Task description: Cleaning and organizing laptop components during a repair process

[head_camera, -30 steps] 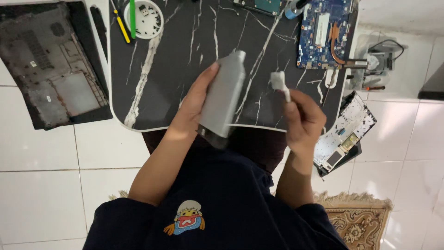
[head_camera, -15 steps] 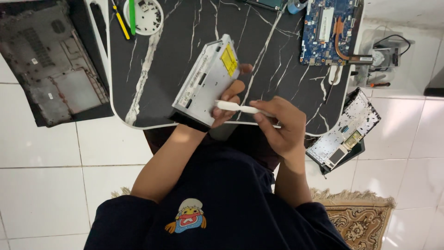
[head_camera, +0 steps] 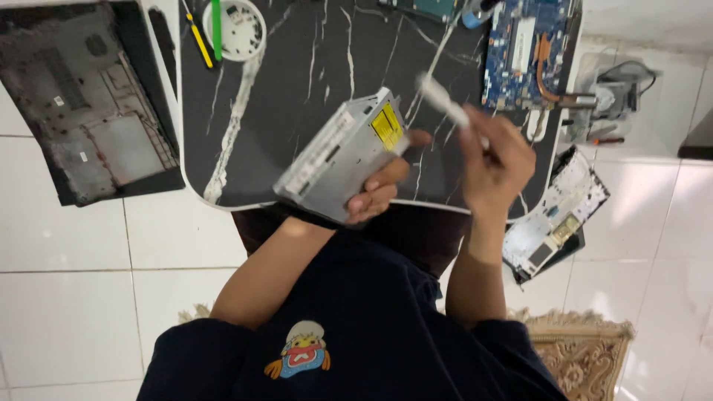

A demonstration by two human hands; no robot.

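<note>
2 hands up over black marble table; left hand fingers closed around grey optical drive, tilted above table edge; right hand fist closed on white brush; blue circuit board beyond.

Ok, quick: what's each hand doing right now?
Left hand: closed on the grey drive, held above the table.
Right hand: closed on a white tool.
</note>
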